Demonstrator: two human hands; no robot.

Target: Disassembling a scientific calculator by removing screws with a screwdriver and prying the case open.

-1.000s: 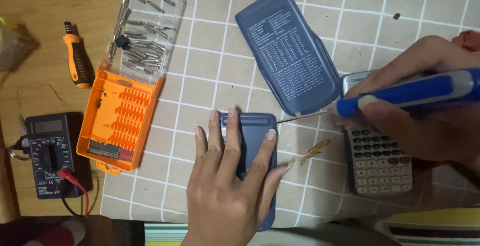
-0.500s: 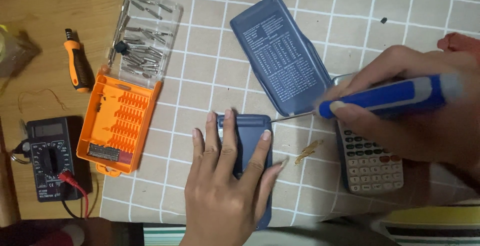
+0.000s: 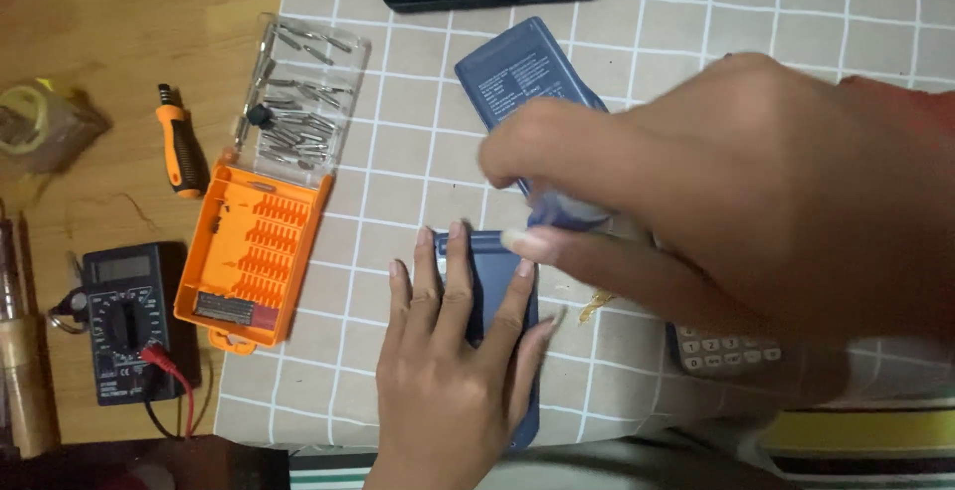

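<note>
Head view: a left hand (image 3: 453, 371) lies flat with fingers spread across a dark blue device body (image 3: 497, 296) at the lower centre of the frame, pinning it to the checked tablecloth (image 3: 398, 152). Above it the right hand (image 3: 716, 201), blurred and filling the right half of the frame, closes thumb and fingers around a blue-handled screwdriver (image 3: 567, 213), most of which the hand hides; its tip cannot be made out. Beyond the knuckles, a blue back cover (image 3: 517, 77) rests at upper centre, apart from the body, and a grey calculator keypad (image 3: 726, 356) peeks from under the right wrist. Farther left, an orange bit case (image 3: 254, 251) stands open with its clear lid (image 3: 303, 102) full of loose bits, an orange-handled driver (image 3: 179, 142) and a black multimeter (image 3: 124, 321) beside it on the wooden table (image 3: 99, 32). By the look of it, the work is at the unscrewing or prying stage on the opened device; the next move would call for a steady left hand and a carefully seated tip.
</note>
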